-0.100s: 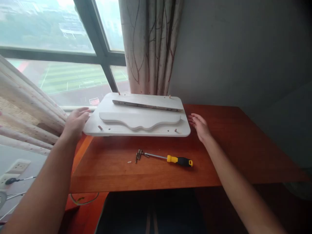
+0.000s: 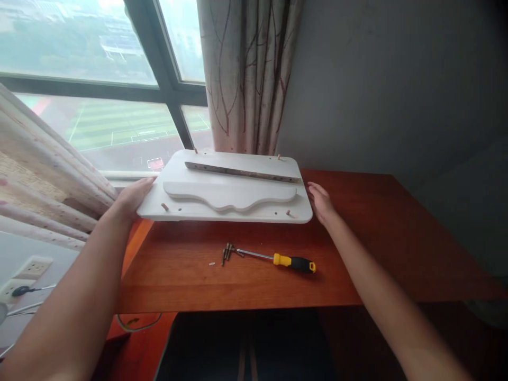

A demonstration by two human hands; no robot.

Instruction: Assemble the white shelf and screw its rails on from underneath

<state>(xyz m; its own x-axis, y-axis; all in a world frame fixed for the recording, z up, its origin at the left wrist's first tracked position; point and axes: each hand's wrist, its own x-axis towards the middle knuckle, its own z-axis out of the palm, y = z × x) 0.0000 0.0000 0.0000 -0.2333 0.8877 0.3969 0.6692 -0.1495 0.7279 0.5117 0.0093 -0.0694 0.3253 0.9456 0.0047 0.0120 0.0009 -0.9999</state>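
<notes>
A white board (image 2: 254, 162) with rounded corners rests on the far part of the wooden desk. My left hand (image 2: 137, 197) is closed at its left end, fingertips partly hidden behind the edge. At the right end, my right hand (image 2: 320, 203) presses its closed fingers to the board's edge. Short wooden pegs (image 2: 164, 207) stand up near the board's corners. On top lie a white piece with a wavy edge (image 2: 230, 196) and a narrow strip (image 2: 242, 173) with a brownish, mottled side.
Nearer me on the desk (image 2: 178, 288) lie a yellow-and-black screwdriver (image 2: 293, 262), several screws (image 2: 227, 252) and a small white bit (image 2: 211, 263). Behind are a window (image 2: 119, 124) and a curtain (image 2: 246, 79). A wall socket (image 2: 34, 268) is at the left.
Both hands have moved inward against the board's ends, their fingers now closed at the edges. The whole view has shifted slightly; the screwdriver and screws lie as before.
</notes>
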